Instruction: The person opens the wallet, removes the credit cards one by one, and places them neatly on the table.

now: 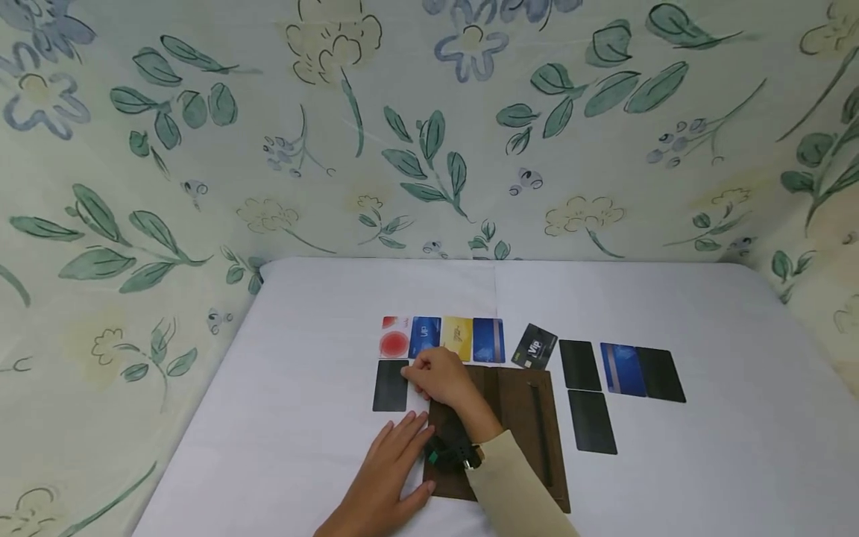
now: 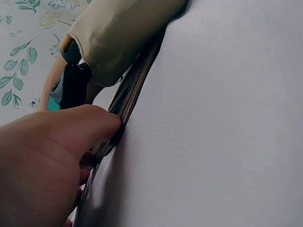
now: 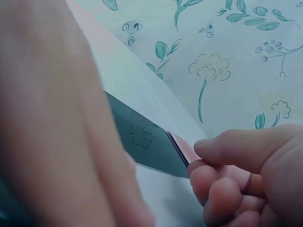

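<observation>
A brown wallet (image 1: 518, 395) lies unfolded on the white-covered table, with a zip line down its right half. My right hand (image 1: 443, 377) reaches across it and pinches the right edge of a black card (image 1: 390, 386) just left of the wallet. Seen from the right wrist, thumb and curled fingers meet at the edge of that card (image 3: 147, 139). My left hand (image 1: 389, 466) rests flat by the wallet's lower left side, fingers straight. In the left wrist view, its thumb (image 2: 102, 123) touches the wallet's edge (image 2: 139, 82).
Behind the wallet runs a row of cards: red-and-white (image 1: 394, 339), blue VIP (image 1: 425, 337), yellow (image 1: 458, 337) and striped blue (image 1: 488, 340). A black VIP card (image 1: 535, 347) lies tilted beside them. Further right are black cards (image 1: 592, 422) and another blue card (image 1: 624, 369). Floral cloth (image 1: 429, 149) hangs behind.
</observation>
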The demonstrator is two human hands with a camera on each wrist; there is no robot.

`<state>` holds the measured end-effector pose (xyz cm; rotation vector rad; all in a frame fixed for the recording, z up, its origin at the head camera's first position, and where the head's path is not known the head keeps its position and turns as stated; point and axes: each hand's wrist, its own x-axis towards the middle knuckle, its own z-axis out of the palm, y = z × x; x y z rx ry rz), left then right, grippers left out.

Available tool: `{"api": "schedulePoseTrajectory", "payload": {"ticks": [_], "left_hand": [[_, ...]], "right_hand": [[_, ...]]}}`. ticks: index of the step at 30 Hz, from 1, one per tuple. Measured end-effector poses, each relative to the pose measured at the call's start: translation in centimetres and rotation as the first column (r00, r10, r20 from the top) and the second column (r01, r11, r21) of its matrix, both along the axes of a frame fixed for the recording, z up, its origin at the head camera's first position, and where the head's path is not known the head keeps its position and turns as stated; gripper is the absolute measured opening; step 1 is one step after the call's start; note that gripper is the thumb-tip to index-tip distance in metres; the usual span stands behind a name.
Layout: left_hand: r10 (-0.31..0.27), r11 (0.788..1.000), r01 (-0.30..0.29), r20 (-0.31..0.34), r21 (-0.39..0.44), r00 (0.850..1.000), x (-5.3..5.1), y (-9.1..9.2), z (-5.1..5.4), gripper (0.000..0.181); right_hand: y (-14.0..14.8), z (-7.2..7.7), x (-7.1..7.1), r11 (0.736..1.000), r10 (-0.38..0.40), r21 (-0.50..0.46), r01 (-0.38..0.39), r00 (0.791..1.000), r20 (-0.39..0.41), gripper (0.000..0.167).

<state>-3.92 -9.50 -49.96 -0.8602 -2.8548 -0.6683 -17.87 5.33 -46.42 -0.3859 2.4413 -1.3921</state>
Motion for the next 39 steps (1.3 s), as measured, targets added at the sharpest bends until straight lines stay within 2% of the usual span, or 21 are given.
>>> {"api": "schedulePoseTrajectory", "payload": {"ticks": [7,15,22,28,34,39], "left_hand": [[0.006,0.999,-0.005,-0.041,0.033,0.999,0.1,-0.3,0.1,0.065],[0.011,1.000,-0.010,-0.024,0.025,1.000,0.5,0.4,-0.3,0.066],[0.012,1.000,-0.011,-0.012,0.007,1.000,0.1,0.3,0.0,0.065],[-0.007,1.000,0.008,-0.048,0.028,0.999,-0.3,0.3,0.1,0.065],[-0.008,0.999,0.010,-0.049,0.050,0.999,-1.3,0.5,0.3,0.066],[0.008,1.000,-0.009,0.031,0.022,0.999,-2.0,0.1,1.7,0.067]], "right_hand": [[-0.5,0.4,-0.1,1.000,-0.003,-0.028,0.003,1.000,0.020,0.028],[0.1,0.2,0.2,1.000,0.011,-0.027,-0.010,0.999,0.042,0.028],[0.3,0.5,-0.1,0.999,0.006,-0.051,-0.004,0.999,0.038,0.029],[0.6,0.7,-0.6,0.998,0.012,-0.062,-0.009,0.999,0.051,0.032],[1.9,2.3,-1.7,0.997,-0.008,-0.083,0.007,1.000,-0.020,0.032],[4.0,4.6,-2.3,0.981,-0.093,-0.176,0.079,0.993,-0.070,0.029]]}}
